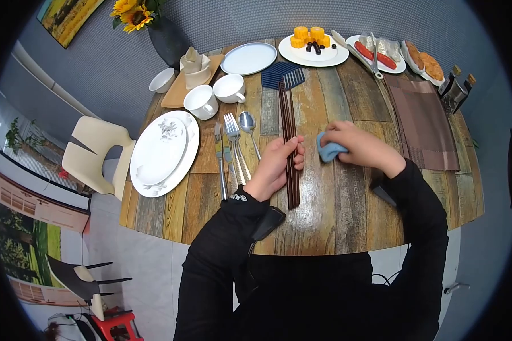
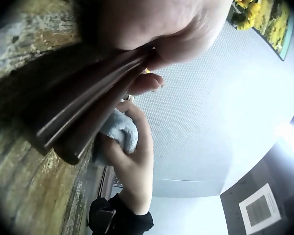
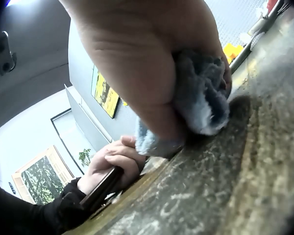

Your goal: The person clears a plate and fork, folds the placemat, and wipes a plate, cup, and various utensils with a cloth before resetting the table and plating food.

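Note:
My left hand (image 1: pixel 275 163) grips several dark brown chopsticks (image 1: pixel 293 190) in a bundle, fingers and thumb wrapped round their middle. Their ends point towards and away from me over the wooden table (image 1: pixel 318 227). To the right, my right hand (image 1: pixel 354 143) holds a crumpled light blue cloth (image 1: pixel 331 152) down at the tabletop. In the right wrist view the cloth (image 3: pixel 201 93) bulges out between thumb and fingers, close over the wood. Left of my left hand lie forks (image 1: pixel 231 126), a spoon (image 1: pixel 246 121) and a knife (image 1: pixel 218 145).
White plates (image 1: pixel 193 133) are stacked at the left, with two cups (image 1: pixel 198 101) behind. A navy trivet (image 1: pixel 272 78) lies beyond the chopsticks. Food plates (image 1: pixel 287 52) line the back. At the right are a brown placemat (image 1: pixel 424 125) and bottles (image 1: pixel 455 94).

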A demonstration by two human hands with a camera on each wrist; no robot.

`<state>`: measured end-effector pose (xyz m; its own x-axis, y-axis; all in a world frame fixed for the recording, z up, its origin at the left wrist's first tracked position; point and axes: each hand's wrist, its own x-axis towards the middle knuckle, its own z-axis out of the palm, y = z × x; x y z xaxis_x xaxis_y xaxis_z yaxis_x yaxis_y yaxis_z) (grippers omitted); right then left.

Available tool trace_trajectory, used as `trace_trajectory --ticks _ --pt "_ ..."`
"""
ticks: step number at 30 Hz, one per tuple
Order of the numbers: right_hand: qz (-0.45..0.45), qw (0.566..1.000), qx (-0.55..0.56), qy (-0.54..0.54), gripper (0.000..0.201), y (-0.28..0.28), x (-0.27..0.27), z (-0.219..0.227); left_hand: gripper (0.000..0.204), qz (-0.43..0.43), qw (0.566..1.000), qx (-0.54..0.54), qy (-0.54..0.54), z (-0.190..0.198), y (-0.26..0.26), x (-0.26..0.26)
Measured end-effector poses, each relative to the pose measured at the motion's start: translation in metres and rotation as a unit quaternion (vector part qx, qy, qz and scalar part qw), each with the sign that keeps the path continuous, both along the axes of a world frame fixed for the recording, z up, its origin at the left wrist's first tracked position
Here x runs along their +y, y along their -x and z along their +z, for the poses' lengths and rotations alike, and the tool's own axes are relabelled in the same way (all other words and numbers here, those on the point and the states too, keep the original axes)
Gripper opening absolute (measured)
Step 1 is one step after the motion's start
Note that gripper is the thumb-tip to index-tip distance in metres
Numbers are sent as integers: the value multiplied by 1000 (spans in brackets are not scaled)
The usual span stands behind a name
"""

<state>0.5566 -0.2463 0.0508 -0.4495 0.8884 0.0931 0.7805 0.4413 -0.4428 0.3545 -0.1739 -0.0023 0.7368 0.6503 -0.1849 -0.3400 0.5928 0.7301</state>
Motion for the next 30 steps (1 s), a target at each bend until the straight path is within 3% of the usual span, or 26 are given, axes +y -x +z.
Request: trace_trajectory --ticks 2,3,5,6,9,11,19,21,26,30 --pt "-99 995 -14 -13 36 -4 12 1 14 4 999 12 31 2 0 -1" --pt "-97 995 -13 -16 36 -2 16 3 14 5 1000 13 28 2 0 -1" --pt "-156 979 88 -97 34 7 25 10 14 6 999 14 33 1 -1 -1" --pt "-122 980 83 -130 35 14 30 10 11 0 1000 11 27 0 -1 0" --pt "-32 989 122 -72 33 39 43 3 5 -17 999 -16 43 2 -2 -1" --pt "-25 990 113 -76 31 49 53 -6 3 -1 999 7 45 3 -4 -2" --pt "-112 974 123 -154 26 33 112 -19 8 -15 999 25 28 3 -5 -2" --pt "-160 960 82 -216 25 28 128 -19 8 -15 999 36 22 3 -4 -3" --pt "-267 927 57 -257 26 19 148 -4 9 -32 999 38 15 5 -3 -2" --pt "-244 917 102 -300 33 13 128 12 10 -4 999 39 20 7 -3 -1"
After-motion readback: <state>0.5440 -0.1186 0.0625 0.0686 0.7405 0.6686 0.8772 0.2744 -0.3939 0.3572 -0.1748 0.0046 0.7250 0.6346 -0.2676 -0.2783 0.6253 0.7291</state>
